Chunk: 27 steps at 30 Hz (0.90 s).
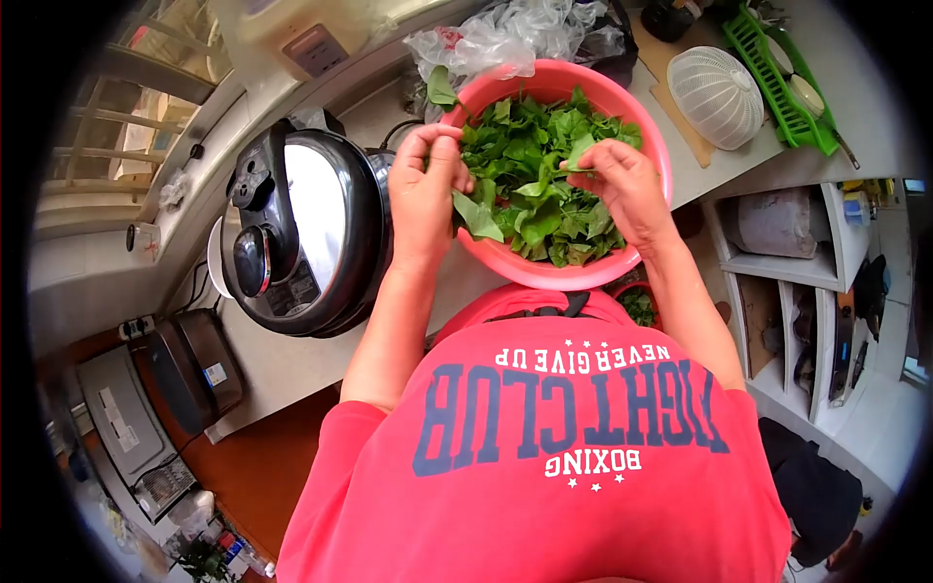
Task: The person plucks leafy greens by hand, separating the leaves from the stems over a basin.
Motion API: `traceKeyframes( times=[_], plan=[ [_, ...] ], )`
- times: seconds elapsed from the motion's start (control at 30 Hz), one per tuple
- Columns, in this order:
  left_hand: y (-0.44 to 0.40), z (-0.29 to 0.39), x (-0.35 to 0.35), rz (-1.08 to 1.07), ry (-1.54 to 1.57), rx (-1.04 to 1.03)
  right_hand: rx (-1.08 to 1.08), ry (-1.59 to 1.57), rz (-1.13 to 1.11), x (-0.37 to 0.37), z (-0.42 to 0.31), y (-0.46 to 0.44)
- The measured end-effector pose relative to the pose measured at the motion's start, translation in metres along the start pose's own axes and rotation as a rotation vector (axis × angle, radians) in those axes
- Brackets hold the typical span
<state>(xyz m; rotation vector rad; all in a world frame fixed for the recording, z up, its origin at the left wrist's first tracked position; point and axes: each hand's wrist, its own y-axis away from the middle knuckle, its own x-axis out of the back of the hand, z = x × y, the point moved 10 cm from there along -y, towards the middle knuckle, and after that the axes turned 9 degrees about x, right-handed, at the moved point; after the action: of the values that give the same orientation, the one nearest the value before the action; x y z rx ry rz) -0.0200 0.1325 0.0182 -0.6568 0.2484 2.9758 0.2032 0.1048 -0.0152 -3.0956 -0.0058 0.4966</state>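
Observation:
A pink plastic basin (653, 126) full of loose leafy greens (539, 209) sits on the counter in front of me. My left hand (428, 185) is at the basin's left rim, fingers curled closed around leafy green stems. One leaf (476, 216) hangs out below those fingers, and another leaf (440, 87) sticks up above them at the rim. Over the right side of the basin, my right hand (624, 189) pinches a green leaf (580, 151) between thumb and fingers. The hands are apart, with the heap of greens between them.
A black and silver electric cooker (321, 223) stands left of the basin. Crumpled clear plastic bags (515, 39) lie behind it. To the right are a white mesh basket (716, 97) and a green dish rack (777, 78). More greens (637, 306) show below the basin.

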Motion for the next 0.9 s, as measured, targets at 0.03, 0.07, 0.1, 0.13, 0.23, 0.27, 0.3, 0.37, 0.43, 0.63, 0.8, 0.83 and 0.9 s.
traceKeyframes(
  times=[0.03, 0.07, 0.1, 0.13, 0.23, 0.27, 0.3, 0.37, 0.43, 0.63, 0.8, 0.83, 0.9],
  plan=[
    [-0.002, -0.01, 0.0, -0.02, -0.1, 0.03, -0.022, -0.144, 0.023, 0.003, -0.003, 0.001],
    [-0.003, -0.017, -0.003, -0.036, -0.162, 0.067, -0.019, -0.141, 0.02, 0.005, -0.008, 0.001],
    [-0.004, -0.024, -0.008, -0.051, -0.226, 0.105, -0.022, -0.249, -0.005, 0.003, -0.013, 0.001],
    [-0.004, -0.034, -0.01, -0.047, -0.274, 0.176, -0.025, -0.358, -0.03, -0.001, -0.018, 0.002],
    [-0.01, -0.066, -0.025, -0.192, -0.377, 0.279, -0.013, -0.415, -0.081, -0.009, -0.03, 0.004],
    [-0.011, -0.078, -0.031, -0.223, -0.359, 0.36, -0.01, -0.415, -0.082, -0.01, -0.03, 0.004],
    [-0.01, -0.082, -0.042, -0.295, -0.301, 0.396, -0.01, -0.432, -0.101, -0.014, -0.03, 0.004],
    [0.001, -0.094, -0.055, -0.324, -0.06, 0.593, -0.006, -0.449, -0.119, -0.019, -0.03, 0.006],
    [0.002, -0.096, -0.063, -0.318, -0.038, 0.59, -0.011, -0.464, -0.122, -0.022, -0.027, 0.011],
    [0.005, -0.093, -0.064, -0.287, -0.013, 0.572, -0.051, -0.402, -0.115, -0.018, -0.018, 0.018],
    [0.009, -0.089, -0.064, -0.296, -0.058, 0.562, -0.032, -0.318, -0.102, -0.016, -0.02, 0.022],
    [0.01, -0.089, -0.063, -0.297, -0.057, 0.561, -0.023, -0.317, -0.11, -0.017, -0.02, 0.022],
    [0.007, -0.087, -0.056, -0.246, -0.052, 0.521, -0.011, -0.314, -0.119, -0.02, -0.022, 0.022]
  ],
)
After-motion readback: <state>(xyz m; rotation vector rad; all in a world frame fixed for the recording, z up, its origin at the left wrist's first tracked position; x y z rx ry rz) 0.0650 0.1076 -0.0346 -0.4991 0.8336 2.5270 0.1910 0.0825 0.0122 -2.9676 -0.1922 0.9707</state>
